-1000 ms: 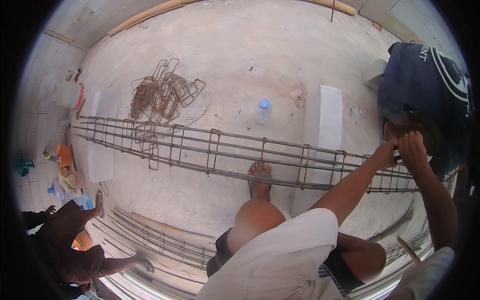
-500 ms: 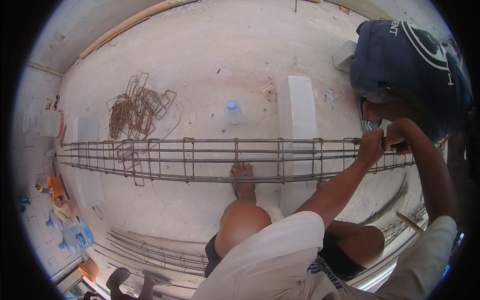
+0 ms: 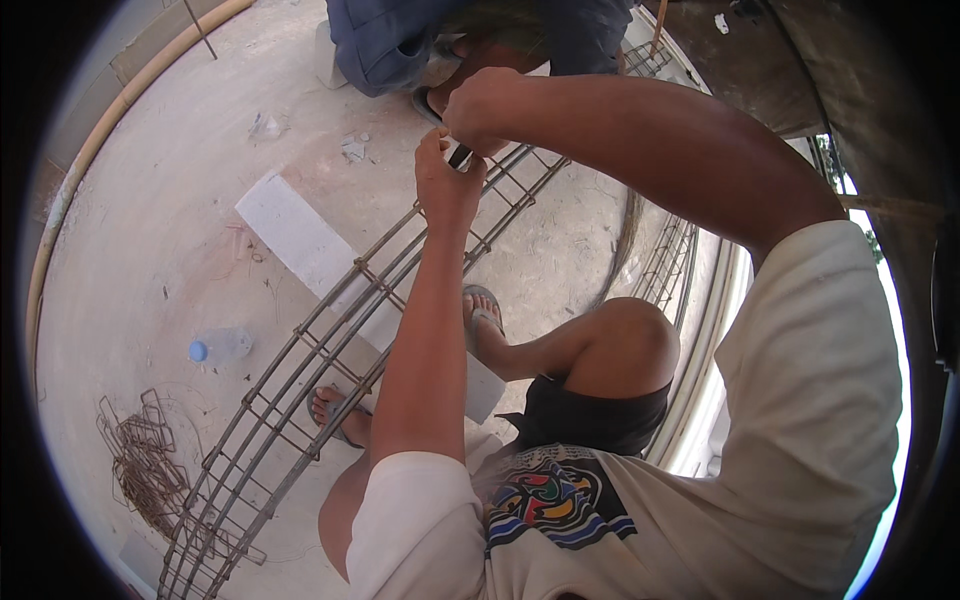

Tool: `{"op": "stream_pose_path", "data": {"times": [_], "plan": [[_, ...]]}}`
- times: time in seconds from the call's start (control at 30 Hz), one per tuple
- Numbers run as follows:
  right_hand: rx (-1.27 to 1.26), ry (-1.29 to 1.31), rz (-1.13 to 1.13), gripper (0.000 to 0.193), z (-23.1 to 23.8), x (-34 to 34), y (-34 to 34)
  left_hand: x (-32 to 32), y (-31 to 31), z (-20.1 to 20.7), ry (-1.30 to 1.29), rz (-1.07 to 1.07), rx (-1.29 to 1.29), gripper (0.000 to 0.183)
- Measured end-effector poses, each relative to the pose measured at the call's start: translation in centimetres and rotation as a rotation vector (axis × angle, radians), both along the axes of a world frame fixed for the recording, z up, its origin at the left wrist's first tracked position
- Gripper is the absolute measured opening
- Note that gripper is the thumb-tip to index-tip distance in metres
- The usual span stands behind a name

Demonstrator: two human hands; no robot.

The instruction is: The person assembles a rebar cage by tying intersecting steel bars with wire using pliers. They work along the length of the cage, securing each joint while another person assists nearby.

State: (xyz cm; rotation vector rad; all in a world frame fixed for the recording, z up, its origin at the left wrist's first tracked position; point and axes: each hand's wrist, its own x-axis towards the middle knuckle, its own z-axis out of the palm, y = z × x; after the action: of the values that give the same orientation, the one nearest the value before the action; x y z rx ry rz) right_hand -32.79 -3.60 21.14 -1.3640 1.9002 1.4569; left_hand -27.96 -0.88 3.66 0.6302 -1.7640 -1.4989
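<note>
A long steel rebar cage runs diagonally from lower left to upper right, with square stirrups around its bars. My left hand is at its far upper part, fingers curled together; what they grip is hidden. Just above and touching it, my right hand is closed, back of the hand up. A short black tool handle shows between the two hands, apparently in the right hand's grip; its working end is out of sight. Beneath the cage lies a long white block.
Another person in dark clothes crouches just beyond my hands. A clear bottle with a blue cap stands left of the cage. Loose wire stirrups are piled at lower left. More rebar lies at right. My feet straddle the cage.
My view has swung to the right, so the cage now slants and my hands sit near the top middle. Both hands stay close together at the cage around the dark handle.
</note>
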Motion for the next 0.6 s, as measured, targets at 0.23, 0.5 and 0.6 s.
{"op": "stream_pose_path", "data": {"times": [0.23, 0.5, 0.6], "plan": [[0.033, -0.117, -0.009, 0.028, 0.3, -0.5, 1.1, -0.8, 1.5, 0.5, -0.058, -0.061, -0.145, 0.044], [-0.207, -0.093, -0.278, 0.027, 0.6, -0.8, 3.8, 2.3, -3.8, 0.4, -0.2, -0.546, 0.059, 0.058], [-0.147, -0.277, -0.707, 0.027, 1.0, -4.9, 6.3, 3.4, -5.9, 2.2, -0.159, -0.495, 0.073, 0.062]]}}
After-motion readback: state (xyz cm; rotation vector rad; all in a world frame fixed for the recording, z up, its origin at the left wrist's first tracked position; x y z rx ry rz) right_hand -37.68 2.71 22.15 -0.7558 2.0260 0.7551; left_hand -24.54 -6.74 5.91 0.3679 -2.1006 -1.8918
